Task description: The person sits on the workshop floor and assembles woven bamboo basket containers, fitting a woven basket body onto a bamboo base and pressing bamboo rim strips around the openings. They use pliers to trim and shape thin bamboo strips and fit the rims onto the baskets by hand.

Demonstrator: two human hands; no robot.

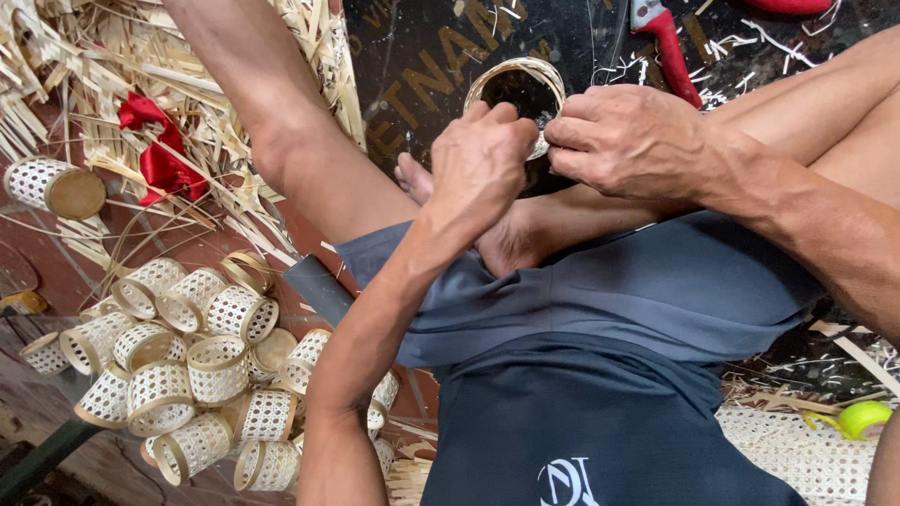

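Reddish floor (pixel 37 253) strewn with bamboo strips (pixel 141 56), dark mat (pixel 422 56).

A floor-level basket-weaving workshop: left of and below the fingers (pixel 511 117) lies a heap of small woven baskets (pixel 187 375), above-left a litter of bamboo strips (pixel 112 75), and red-handled shears (pixel 667 47) just above-right on the dark mat (pixel 422 56).

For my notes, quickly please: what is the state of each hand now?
Left hand: fingers closed on the small woven ring.
Right hand: fingers closed, pinching the same ring's rim.
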